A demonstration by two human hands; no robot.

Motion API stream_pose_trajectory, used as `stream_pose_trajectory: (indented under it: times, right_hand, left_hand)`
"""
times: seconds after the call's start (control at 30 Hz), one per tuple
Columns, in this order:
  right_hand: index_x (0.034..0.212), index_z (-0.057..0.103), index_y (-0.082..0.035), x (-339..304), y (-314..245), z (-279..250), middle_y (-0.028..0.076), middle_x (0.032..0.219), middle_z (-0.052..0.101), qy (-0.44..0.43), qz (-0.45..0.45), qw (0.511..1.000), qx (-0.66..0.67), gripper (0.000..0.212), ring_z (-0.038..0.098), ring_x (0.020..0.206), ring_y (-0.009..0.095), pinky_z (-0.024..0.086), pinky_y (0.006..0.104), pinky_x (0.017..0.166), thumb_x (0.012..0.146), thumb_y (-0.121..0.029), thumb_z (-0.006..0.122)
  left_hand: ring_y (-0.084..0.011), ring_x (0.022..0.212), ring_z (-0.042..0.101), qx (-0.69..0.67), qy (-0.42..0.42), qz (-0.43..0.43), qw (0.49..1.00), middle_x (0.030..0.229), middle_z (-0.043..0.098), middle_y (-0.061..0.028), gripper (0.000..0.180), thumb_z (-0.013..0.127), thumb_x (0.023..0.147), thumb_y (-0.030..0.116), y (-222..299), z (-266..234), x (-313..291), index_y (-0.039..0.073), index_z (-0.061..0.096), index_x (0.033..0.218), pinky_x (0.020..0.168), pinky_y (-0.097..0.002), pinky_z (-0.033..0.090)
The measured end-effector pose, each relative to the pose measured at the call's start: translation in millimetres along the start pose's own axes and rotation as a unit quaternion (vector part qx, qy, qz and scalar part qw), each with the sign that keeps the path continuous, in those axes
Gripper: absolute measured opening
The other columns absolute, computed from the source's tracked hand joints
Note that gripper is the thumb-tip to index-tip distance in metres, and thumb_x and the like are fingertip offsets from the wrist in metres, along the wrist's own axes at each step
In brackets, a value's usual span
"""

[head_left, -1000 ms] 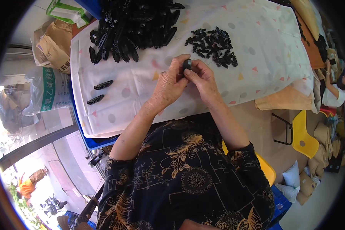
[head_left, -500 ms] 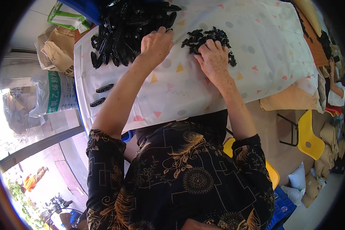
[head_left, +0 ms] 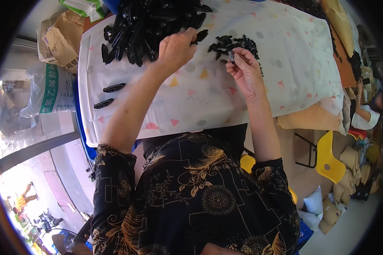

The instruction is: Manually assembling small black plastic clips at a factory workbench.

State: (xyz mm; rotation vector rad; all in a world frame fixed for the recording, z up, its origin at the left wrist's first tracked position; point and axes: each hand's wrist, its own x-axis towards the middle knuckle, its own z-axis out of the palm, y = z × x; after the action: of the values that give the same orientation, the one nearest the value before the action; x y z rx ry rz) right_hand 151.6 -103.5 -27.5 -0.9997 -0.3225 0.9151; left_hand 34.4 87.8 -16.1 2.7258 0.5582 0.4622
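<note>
My left hand [head_left: 177,47] is closed on a long black plastic piece [head_left: 201,36] that sticks out past its fingertips. Beside it lies a large heap of similar black pieces [head_left: 134,36] at the far left of the table. My right hand [head_left: 247,73] pinches a small dark part [head_left: 231,55] with a shiny face between thumb and fingers. That hand is just over the near side of a pile of small black parts [head_left: 244,42]. Two long black pieces, an upper one [head_left: 114,88] and a lower one [head_left: 103,103], lie apart near the table's left edge.
A patterned white cloth [head_left: 200,114] covers the table. Left of it are a brown paper sack [head_left: 64,42] and a plastic bag [head_left: 47,91]. Yellow chairs [head_left: 327,159] and sacks [head_left: 314,199] stand on the floor at right. Another person [head_left: 366,114] is at the far right.
My right hand has come up off the small-parts pile, with a small part now pinched in it. In my left hand, a long black piece now shows clear of the heap.
</note>
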Motion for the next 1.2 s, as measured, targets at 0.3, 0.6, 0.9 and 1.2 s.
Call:
stream_pose_trajectory:
  times: [0.3, 0.6, 0.9, 1.2]
  right_hand:
    - [0.103, 0.060, -0.002, 0, 13, 45, 0.007, 0.093, 0.063, -0.028, 0.087, 0.995, 0.037, 0.015, 0.064, 0.083, 0.016, 0.054, 0.0265, 0.072, 0.088, -0.003, 0.060]
    - [0.098, 0.062, -0.003, -2, 23, 85, 0.004, 0.094, 0.063, -0.035, 0.029, 0.962, -0.270, 0.013, 0.060, 0.081, 0.012, 0.048, 0.0253, 0.073, 0.086, -0.008, 0.065]
    - [0.090, 0.064, -0.011, -3, 47, 94, 0.000, 0.098, 0.064, -0.018, 0.074, 0.997, -0.020, 0.006, 0.054, 0.095, 0.012, 0.039, 0.0326, 0.086, 0.086, -0.015, 0.066]
    - [0.088, 0.062, -0.009, -8, 57, 89, 0.000, 0.088, 0.064, 0.031, 0.042, 0.999, 0.006, 0.006, 0.052, 0.082, 0.008, 0.038, 0.0249, 0.074, 0.086, -0.014, 0.065]
  left_hand:
    - [-0.0082, 0.073, 0.056, -0.596, -0.019, -0.210, 0.775, 0.089, 0.060, -0.0036, 0.032, 0.065, 0.082, 0.010, 22, -17, -61, 0.006, 0.052, 0.112, 0.051, -0.0201, 0.040]
    - [-0.0065, 0.068, 0.053, -0.673, 0.004, -0.234, 0.702, 0.093, 0.061, -0.0041, 0.031, 0.063, 0.083, 0.008, 1, -16, -89, 0.008, 0.053, 0.112, 0.051, -0.0199, 0.042]
    - [-0.0066, 0.070, 0.054, -0.698, 0.045, -0.231, 0.676, 0.095, 0.061, -0.0054, 0.033, 0.060, 0.085, 0.006, 1, -14, -96, 0.009, 0.050, 0.116, 0.052, -0.0194, 0.043]
    - [-0.0073, 0.074, 0.057, -0.658, 0.033, -0.236, 0.714, 0.095, 0.061, -0.0061, 0.031, 0.060, 0.086, 0.009, 9, -10, -95, 0.010, 0.050, 0.115, 0.052, -0.0198, 0.045]
